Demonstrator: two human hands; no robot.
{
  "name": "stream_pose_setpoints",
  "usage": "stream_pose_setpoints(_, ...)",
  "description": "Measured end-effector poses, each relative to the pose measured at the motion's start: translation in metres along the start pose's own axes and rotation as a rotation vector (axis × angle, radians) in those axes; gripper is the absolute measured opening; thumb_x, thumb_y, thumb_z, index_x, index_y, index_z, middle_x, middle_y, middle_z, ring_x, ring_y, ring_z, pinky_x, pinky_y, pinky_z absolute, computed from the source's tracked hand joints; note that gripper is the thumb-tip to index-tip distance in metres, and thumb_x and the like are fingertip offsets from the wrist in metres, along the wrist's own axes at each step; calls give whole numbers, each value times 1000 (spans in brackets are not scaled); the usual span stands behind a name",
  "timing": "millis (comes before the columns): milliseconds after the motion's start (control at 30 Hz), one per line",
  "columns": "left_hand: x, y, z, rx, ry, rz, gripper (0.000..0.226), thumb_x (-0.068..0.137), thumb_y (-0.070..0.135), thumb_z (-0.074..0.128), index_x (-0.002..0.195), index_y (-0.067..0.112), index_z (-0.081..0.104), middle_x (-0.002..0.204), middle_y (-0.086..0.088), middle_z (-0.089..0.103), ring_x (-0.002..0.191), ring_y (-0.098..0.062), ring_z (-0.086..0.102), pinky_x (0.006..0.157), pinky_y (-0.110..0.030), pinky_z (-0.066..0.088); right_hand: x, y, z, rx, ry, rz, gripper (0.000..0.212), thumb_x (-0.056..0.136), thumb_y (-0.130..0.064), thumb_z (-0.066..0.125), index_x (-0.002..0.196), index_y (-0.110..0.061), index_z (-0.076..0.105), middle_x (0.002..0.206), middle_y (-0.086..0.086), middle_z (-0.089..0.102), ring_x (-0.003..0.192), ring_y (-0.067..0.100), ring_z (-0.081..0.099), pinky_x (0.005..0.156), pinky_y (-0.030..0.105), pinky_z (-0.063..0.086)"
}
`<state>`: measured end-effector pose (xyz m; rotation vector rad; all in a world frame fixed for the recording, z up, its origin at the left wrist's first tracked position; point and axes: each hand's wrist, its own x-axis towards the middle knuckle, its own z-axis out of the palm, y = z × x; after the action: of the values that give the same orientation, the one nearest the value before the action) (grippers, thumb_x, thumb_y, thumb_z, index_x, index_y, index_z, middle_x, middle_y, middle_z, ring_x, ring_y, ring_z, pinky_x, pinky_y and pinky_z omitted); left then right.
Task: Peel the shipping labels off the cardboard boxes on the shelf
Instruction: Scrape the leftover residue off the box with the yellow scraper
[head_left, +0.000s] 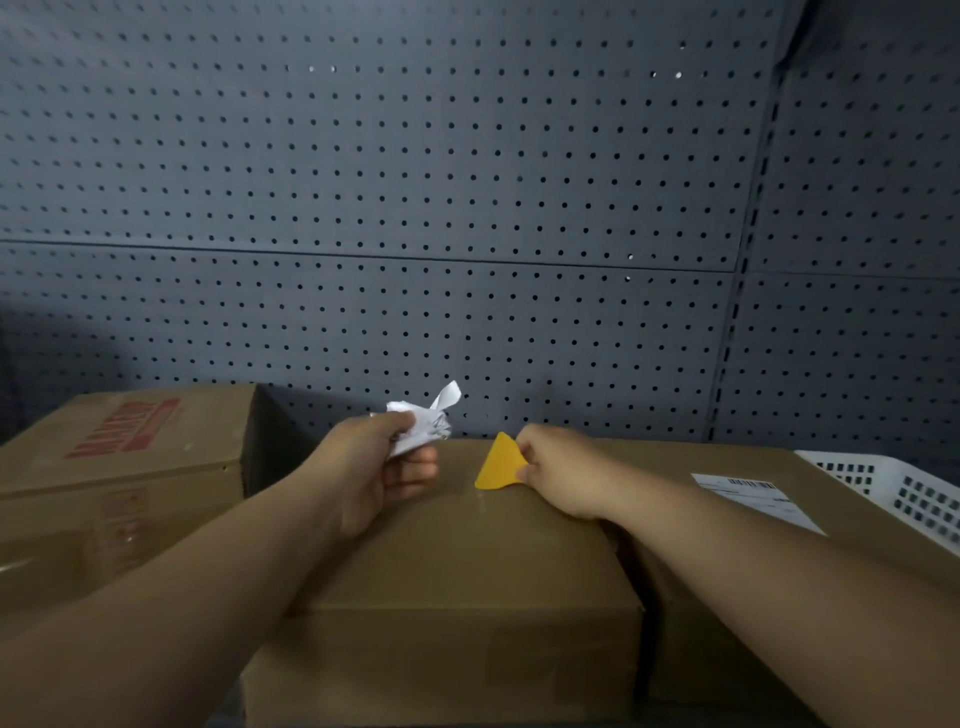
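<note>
Over box (467, 561), left hand (374, 467) around label (426, 421)

Both bare forearms reached in from the near edge, converging toward the middle. Left hand (374, 470) curled, fingers and thumb gripping a crumpled white label (423, 423). Right hand (561, 475) back-up, thumb and fingers pinching a yellow scraper (498, 465). Hands near each other, not touching.
</note>
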<state>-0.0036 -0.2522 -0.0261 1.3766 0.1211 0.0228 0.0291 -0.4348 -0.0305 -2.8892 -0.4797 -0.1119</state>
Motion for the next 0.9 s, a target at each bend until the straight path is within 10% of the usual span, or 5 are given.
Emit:
stream_pose_setpoints(167, 10, -11, -5, -22, -1, 16, 23, 100, 18, 44, 85, 5, 57, 49, -6, 60, 37, -14, 57, 45, -21, 51, -14, 14, 6, -28, -17, -133, 26, 98, -28, 43, 89, -7, 56, 86, 4, 56, 78, 18, 51, 66, 32, 36)
stream_pose_setpoints(467, 25, -10, -10, -25, -78, -29, 25, 99, 19, 46, 82, 4, 57, 50, -8, 60, 38, -14, 57, 43, -21, 52, -3, 5, 16, -181, 89, -17, 40, 101, -36, 30, 132, -19, 48, 126, 4, 54, 113, 21, 51, 84, 33, 39)
stream_pose_setpoints(900, 27, -11, -14, -45, -125, -26, 25, 100, 17, 45, 84, 3, 58, 47, -8, 59, 35, -14, 55, 43, -22, 53, -1, 0, 12, -245, 150, 29, 43, 101, -39, 30, 137, -22, 45, 137, 0, 50, 125, 20, 45, 96, 33, 41)
